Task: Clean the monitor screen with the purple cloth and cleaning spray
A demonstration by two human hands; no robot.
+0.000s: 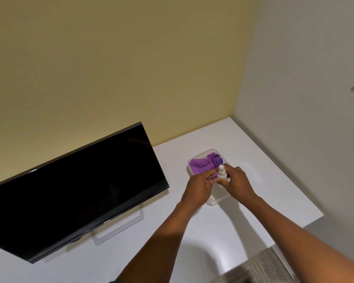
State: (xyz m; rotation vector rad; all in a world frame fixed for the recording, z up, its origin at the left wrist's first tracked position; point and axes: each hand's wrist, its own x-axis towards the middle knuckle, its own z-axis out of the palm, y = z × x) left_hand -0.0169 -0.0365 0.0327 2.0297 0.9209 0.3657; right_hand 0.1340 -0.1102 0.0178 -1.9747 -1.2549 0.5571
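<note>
A black monitor (74, 190) with a dark screen stands on a silver stand at the left of the white desk (274, 190). To its right a clear plastic container (212, 201) holds a crumpled purple cloth (200, 163). My left hand (197, 187) pinches the near edge of the cloth over the container. My right hand (238, 182) is wrapped around a small white spray bottle (221, 172), held upright above the container. Both hands hide the near part of the container.
The desk sits in a corner, with a yellow wall behind and a grey-white wall on the right. The desk's right edge drops off near the container. Carpeted floor (260, 268) shows at the lower right.
</note>
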